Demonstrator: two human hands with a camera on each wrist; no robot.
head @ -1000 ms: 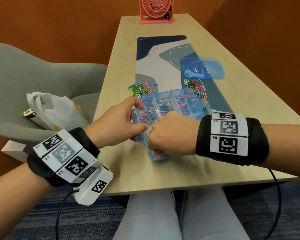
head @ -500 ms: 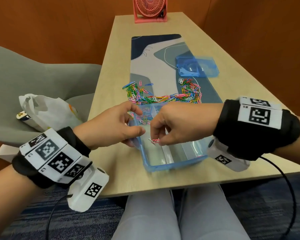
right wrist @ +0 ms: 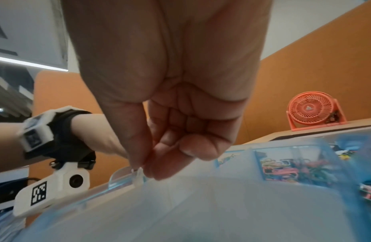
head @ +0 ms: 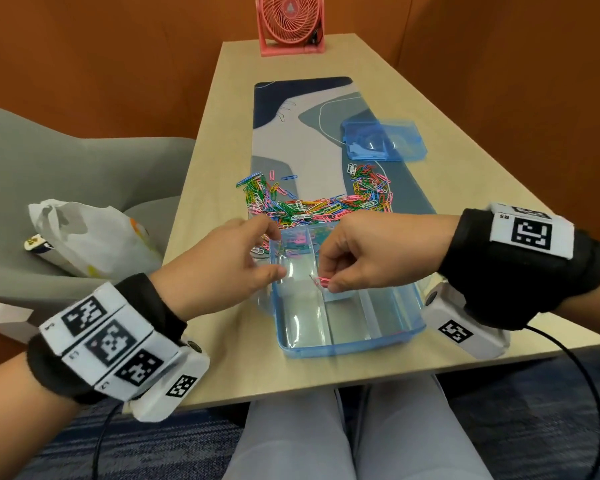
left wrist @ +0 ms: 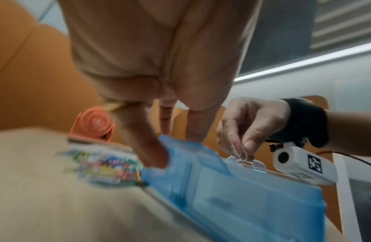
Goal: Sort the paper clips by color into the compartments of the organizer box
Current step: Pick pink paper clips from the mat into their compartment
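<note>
Paper clips (head: 312, 206) of many colors lie heaped just behind your translucent blue organizer box (head: 347, 337). Your right hand (head: 368, 252) pinches a pink clip (head: 321, 281) above it; your left hand (head: 222, 268) grips its left wall.

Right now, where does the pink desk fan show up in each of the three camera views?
Head: pink desk fan stands top centre, at the table's far end.
Left wrist: blurred, left of centre, behind the left hand's fingers.
Right wrist: right side, on the table edge against the orange wall.
Shared landmark: the blue organizer box, low in all three views.
</note>
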